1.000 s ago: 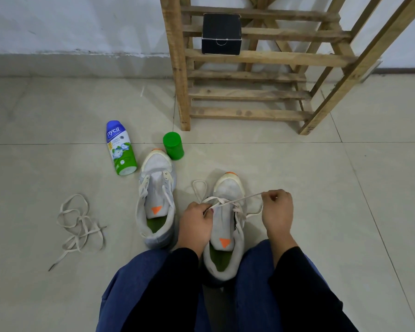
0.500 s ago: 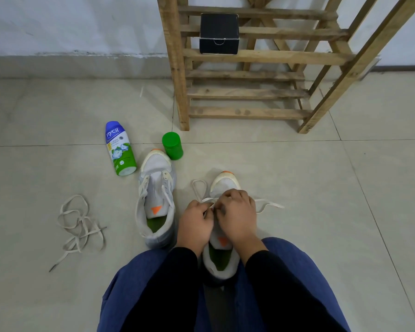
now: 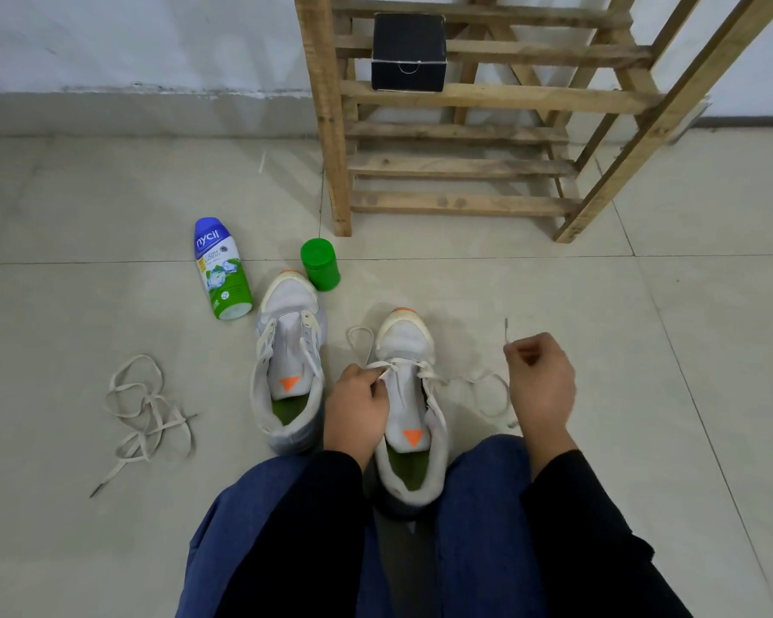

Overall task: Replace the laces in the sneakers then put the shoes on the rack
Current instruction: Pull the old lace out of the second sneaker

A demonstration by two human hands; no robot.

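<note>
Two white sneakers with orange tongue marks stand on the tiled floor, toes pointing away. The right sneaker (image 3: 409,394) sits between my knees with a cream lace (image 3: 483,390) threaded through its front eyelets. My left hand (image 3: 358,408) pinches the lace at the sneaker's left side. My right hand (image 3: 538,381) is out to the right, pinching the lace's free end, whose tip sticks up above my fingers. The left sneaker (image 3: 289,359) stands beside it, partly laced. A loose lace (image 3: 146,408) lies tangled on the floor at the left. The wooden rack (image 3: 465,127) stands ahead.
A black box (image 3: 408,51) sits on a rack shelf. A blue and green powder bottle (image 3: 222,269) lies left of the left sneaker, and a green cap (image 3: 320,264) stands by its toe. A white wall runs behind the rack.
My right hand came in to the sneaker's front eyelets beside my left hand, then drew out to the right with the lace end. My left hand stayed in place.
</note>
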